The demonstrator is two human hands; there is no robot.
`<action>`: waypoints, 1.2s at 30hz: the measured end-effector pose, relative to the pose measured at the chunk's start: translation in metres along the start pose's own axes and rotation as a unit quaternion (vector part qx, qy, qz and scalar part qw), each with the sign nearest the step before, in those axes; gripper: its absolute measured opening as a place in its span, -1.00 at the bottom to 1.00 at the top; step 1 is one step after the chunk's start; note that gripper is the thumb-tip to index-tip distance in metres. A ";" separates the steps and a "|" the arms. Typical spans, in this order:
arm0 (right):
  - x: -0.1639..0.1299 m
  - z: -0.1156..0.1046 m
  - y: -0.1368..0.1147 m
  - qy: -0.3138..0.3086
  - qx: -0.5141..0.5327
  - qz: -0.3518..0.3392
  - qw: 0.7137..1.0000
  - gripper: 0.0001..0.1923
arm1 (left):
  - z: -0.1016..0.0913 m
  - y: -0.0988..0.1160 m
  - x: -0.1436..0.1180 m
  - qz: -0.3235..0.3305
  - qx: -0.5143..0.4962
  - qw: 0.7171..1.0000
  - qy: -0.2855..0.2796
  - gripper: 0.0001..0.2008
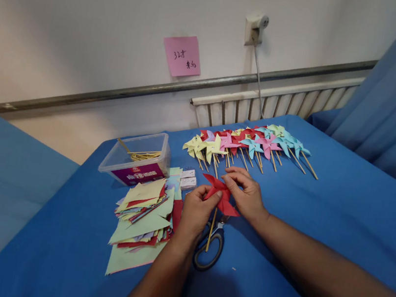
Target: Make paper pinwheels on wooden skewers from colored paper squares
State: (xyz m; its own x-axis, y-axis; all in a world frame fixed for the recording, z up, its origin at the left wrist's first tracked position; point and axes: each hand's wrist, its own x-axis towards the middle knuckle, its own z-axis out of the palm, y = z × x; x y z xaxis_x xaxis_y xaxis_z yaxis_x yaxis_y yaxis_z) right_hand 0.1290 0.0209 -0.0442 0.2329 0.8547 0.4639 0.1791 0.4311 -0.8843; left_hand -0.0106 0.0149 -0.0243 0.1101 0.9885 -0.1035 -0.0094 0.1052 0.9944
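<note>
A red paper pinwheel [227, 206] on a thin wooden stick [210, 235] is held up over the blue-covered table. My left hand [196, 212] is closed on it, with the thumb pressed on the paper near the centre. On the other side, my right hand [247, 193] has its thumb and fingers at a red blade; whether they pinch it is hard to see. Below lie scissors [219, 251] with dark handles, partly hidden behind the stick and my left hand. Two small white boxes [188, 183] sit just beyond my left hand.
Coloured paper sheets [141, 232] are stacked at the left. Behind them stands a clear plastic box [109, 160] holding wooden sticks [145, 155]. Several finished pinwheels [254, 146] lie in a row along the back. A wall with a rail [135, 92] and radiator [272, 102] borders the table.
</note>
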 end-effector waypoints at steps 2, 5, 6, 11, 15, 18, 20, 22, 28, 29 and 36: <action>0.000 0.001 0.000 -0.022 0.018 0.014 0.999 -0.84 | 0.000 -0.001 0.000 -0.001 -0.010 1.000 0.000 -0.77; 0.000 0.003 0.000 -0.051 0.048 0.032 0.997 -0.83 | 0.001 -0.002 0.000 -0.024 -0.048 0.999 -0.001 -0.76; 0.000 0.003 -0.001 -0.049 0.053 0.033 0.997 -0.82 | 0.001 -0.002 0.000 -0.035 -0.064 0.997 0.000 -0.76; -0.004 0.001 -0.006 -0.034 0.049 0.048 0.997 -0.71 | 0.000 0.005 0.002 -0.070 -0.153 0.985 0.024 -0.78; -0.012 0.003 -0.009 -0.071 -0.012 -0.021 0.997 -0.42 | -0.005 0.009 0.004 -0.092 -0.219 0.970 0.059 -0.78; -0.017 0.006 -0.012 -0.122 -0.088 -0.105 0.983 -0.22 | -0.008 0.008 0.006 -0.093 -0.248 0.963 0.056 -0.79; -0.018 0.007 -0.013 -0.140 -0.132 -0.131 0.973 -0.18 | -0.008 0.006 0.007 -0.103 -0.258 0.959 0.050 -0.80; -0.017 0.006 -0.012 -0.145 -0.161 -0.138 0.966 -0.23 | -0.008 0.005 0.007 -0.119 -0.266 0.955 0.051 -0.80; -0.011 0.004 -0.006 -0.143 -0.201 -0.174 0.953 -0.45 | -0.005 0.007 0.007 -0.094 -0.276 0.955 0.062 -0.75; -0.011 0.003 -0.005 -0.143 -0.206 -0.179 0.952 -0.47 | -0.004 0.008 0.007 -0.091 -0.277 0.954 0.064 -0.75; -0.008 0.000 -0.006 -0.132 -0.209 -0.196 0.949 -0.65 | -0.002 0.006 0.004 -0.100 -0.277 0.954 0.058 -0.81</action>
State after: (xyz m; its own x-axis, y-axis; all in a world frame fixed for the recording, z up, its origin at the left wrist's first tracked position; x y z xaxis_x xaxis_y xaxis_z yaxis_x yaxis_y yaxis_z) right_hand 0.1258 0.0120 -0.0427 -0.1688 0.7184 0.6748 0.5787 0.6265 -0.5222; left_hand -0.0118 0.0200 -0.0187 0.0539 0.9447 -0.3234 -0.5266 0.3021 0.7947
